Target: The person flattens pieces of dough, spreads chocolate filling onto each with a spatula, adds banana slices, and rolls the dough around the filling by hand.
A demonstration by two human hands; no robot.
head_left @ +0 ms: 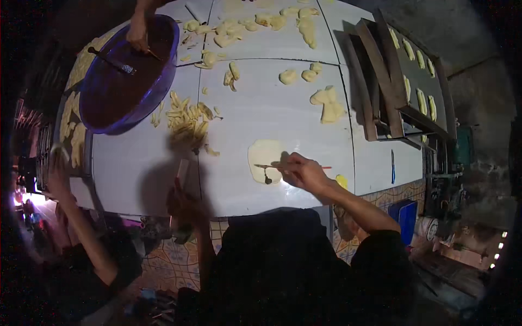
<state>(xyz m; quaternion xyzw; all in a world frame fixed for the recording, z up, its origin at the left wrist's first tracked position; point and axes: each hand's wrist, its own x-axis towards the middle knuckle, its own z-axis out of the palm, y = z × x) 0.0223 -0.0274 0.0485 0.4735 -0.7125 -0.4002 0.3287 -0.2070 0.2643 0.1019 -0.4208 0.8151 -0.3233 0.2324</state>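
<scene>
My right hand (302, 171) is closed on a thin red-handled spreader (327, 167), its dark tip over a flat piece of rolled dough (263, 148). A small dark blob of filling (267, 179) lies on that dough. At the table's near edge, in shadow, my left hand (187, 209) is closed on a pale, stick-like thing (183, 169) that points upward; its kind is unclear. Beyond my left hand lies a heap of yellow strips (187, 122), like sliced banana. A small yellow lump (341, 181) sits beside my right wrist.
A purple basin (173, 60) of brown paste holds a dark-handled tool (111, 61); another person's hand (138, 35) reaches in. A co-worker's hand (57, 176) is at far left. Dough pieces (328, 104) lie beyond. Stacked trays (399, 117) with dough rolls and a blue-handled knife (393, 173) are right.
</scene>
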